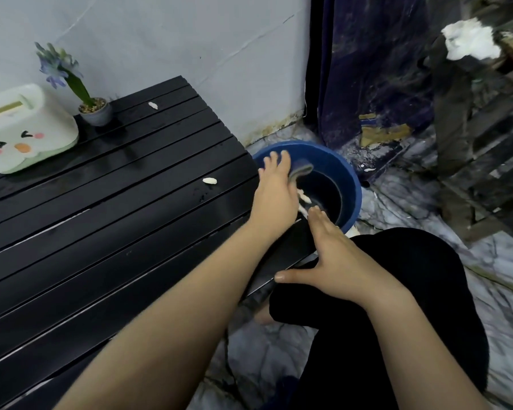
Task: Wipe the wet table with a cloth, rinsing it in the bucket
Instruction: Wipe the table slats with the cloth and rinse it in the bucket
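Observation:
A black slatted table (107, 220) fills the left of the view, with wet patches and two small white scraps (209, 181) on it. A blue bucket (351, 187) stands on the floor off the table's right end. My left hand (274, 190) reaches past the table's right edge, over the bucket's rim, and holds a dark blue-grey cloth (301, 170). White bits (304, 199) fall below it into the bucket. My right hand (335, 255) rests flat at the table's near right corner, fingers spread, holding nothing.
A white tissue box with a cartoon face (24, 131) and a small potted hyacinth (94, 109) stand at the table's far left. A dark curtain (367, 69) hangs behind the bucket. Dark wooden slats (486, 143) lean at the right. My black-clothed knee (397, 291) is by the table's corner.

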`<state>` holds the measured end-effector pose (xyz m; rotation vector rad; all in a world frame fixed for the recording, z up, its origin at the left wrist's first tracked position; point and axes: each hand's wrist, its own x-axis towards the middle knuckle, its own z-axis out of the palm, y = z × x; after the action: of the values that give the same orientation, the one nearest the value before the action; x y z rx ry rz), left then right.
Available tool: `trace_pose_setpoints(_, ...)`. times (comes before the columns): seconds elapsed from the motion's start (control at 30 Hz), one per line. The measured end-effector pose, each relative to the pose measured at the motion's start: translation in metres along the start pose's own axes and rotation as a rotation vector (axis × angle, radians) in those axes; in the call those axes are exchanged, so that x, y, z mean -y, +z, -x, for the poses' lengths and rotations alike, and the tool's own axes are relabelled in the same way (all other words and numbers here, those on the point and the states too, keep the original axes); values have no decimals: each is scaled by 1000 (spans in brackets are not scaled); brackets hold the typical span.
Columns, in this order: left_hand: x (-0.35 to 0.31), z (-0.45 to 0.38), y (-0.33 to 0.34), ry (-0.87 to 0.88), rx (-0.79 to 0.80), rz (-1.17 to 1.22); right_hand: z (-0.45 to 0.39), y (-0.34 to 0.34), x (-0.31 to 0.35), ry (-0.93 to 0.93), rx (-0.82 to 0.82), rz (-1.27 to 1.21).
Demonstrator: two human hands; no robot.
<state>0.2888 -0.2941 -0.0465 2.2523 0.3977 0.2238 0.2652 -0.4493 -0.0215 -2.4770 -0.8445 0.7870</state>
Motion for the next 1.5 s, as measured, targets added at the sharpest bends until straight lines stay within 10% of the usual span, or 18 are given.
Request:
trace_pose_setpoints(0.2,7,-41,-49,-54,-223,375,2,-1,0,7,20,-16)
trace_pose_setpoints(0.4,96,16,-129,-361,-559,-285,1,-5,4,33,50,-1)
trace_pose_setpoints(0.6,129,39,-116,-557,-530,-567,1,-7,8,59,72,18)
trace_pose_setpoints(0.97,5,-42,-18,121,74,-180,-3,-10,9,37,71,16)
trace_pose_setpoints(1.07,8,-46,-44,119,-103,48,-7,-8,9,7,38,-58)
trace_pose_setpoints(1.23,88,-64,-113,-192,-448,-470,-17,-6,14,-40,-16,-112)
trace_pose_setpoints(1.37,146,-66,-136,-517,-432,-594,-19,-5,14,-39,-26,-70)
trace_pose_setpoints(1.5,112,-69,-96,-252,-324,-665,-18,-6,14,-24,-40,-76)
